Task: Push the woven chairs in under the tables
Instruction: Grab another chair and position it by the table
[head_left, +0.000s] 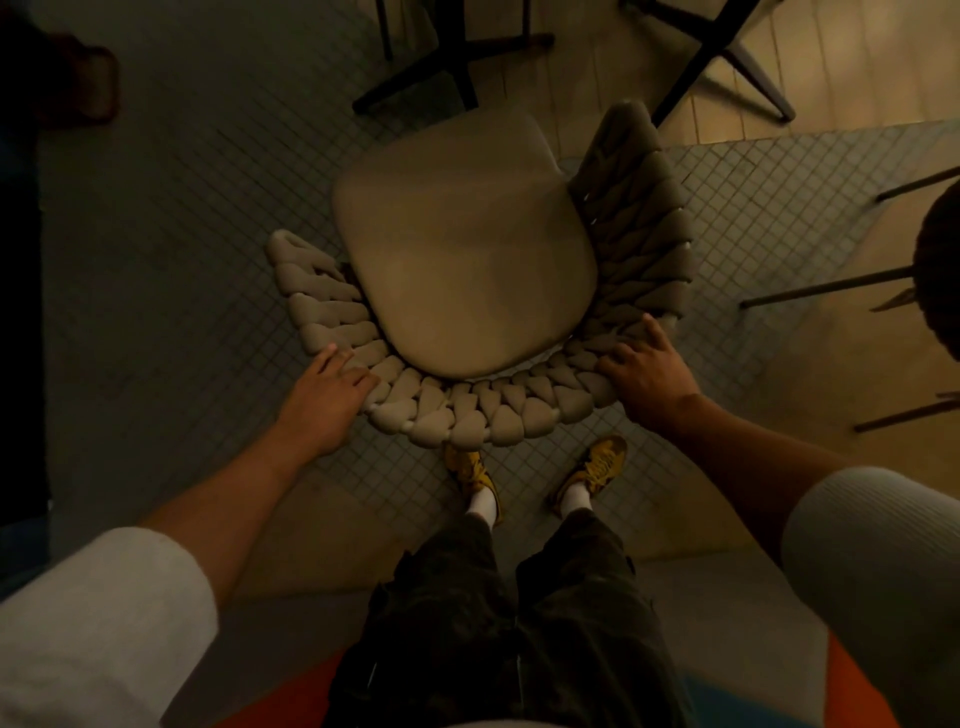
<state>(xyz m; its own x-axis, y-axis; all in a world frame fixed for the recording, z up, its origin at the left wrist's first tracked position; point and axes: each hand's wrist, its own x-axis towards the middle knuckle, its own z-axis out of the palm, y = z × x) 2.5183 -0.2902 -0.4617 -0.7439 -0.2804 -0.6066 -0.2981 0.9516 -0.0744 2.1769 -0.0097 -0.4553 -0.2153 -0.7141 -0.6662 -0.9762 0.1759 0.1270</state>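
Observation:
A beige woven chair (467, 270) with a smooth seat cushion and a thick braided backrest stands right in front of me, seen from above. My left hand (327, 395) grips the left end of the braided back rim. My right hand (641, 371) holds the right side of the same rim, fingers spread over the weave. The seat points away from me toward the black cross-shaped table base (441, 57) at the top of the view. The tabletop itself is out of view.
A second dark table base (727, 57) stands at the top right on wooden flooring. Thin dark chair legs (826, 286) and a dark rounded shape sit at the right edge. My yellow shoes (470, 467) stand on small grey floor tiles just behind the chair.

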